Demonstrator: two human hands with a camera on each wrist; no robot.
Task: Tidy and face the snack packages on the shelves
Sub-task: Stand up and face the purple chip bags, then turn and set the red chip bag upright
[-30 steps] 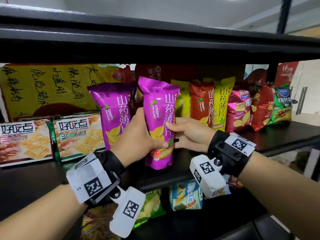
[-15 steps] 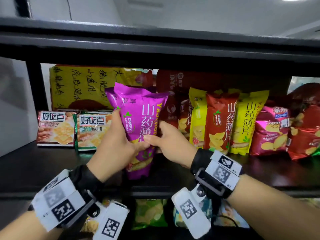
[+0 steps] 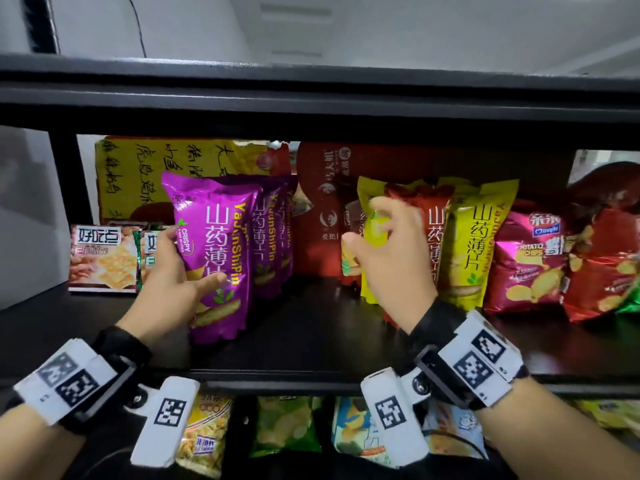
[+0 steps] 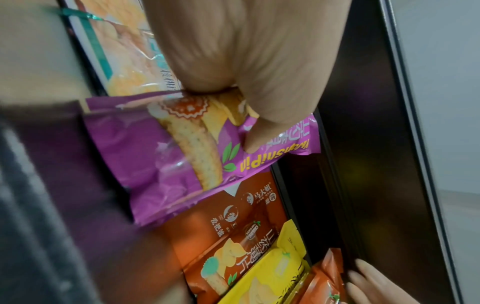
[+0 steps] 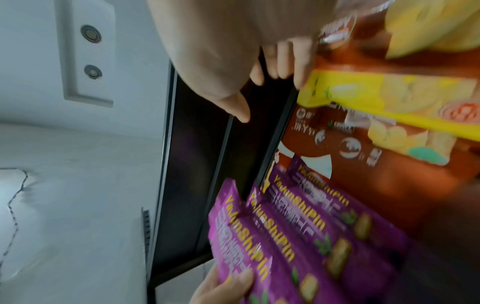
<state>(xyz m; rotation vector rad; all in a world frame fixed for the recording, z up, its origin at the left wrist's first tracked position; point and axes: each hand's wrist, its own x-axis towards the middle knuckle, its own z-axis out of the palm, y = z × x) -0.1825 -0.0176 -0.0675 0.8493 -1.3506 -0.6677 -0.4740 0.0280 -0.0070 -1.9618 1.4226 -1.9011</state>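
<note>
A black metal shelving unit (image 3: 311, 98) fills the view, its upper shelf a thick dark band and its middle shelf board (image 3: 329, 334) glossy and black. Behind it rises a pale grey-white wall (image 3: 415, 29). The right wrist view shows a recessed white panel (image 5: 87, 53) carrying two round fittings, with a thin dark crack (image 5: 15, 197) running down the wall below.

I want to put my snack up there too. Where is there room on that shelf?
Bare shelf shows between the purple bags and the yellow bag, in front of the red box, and along the front edge. The right end is crowded with chip bags; the left end holds cracker packs.
</note>
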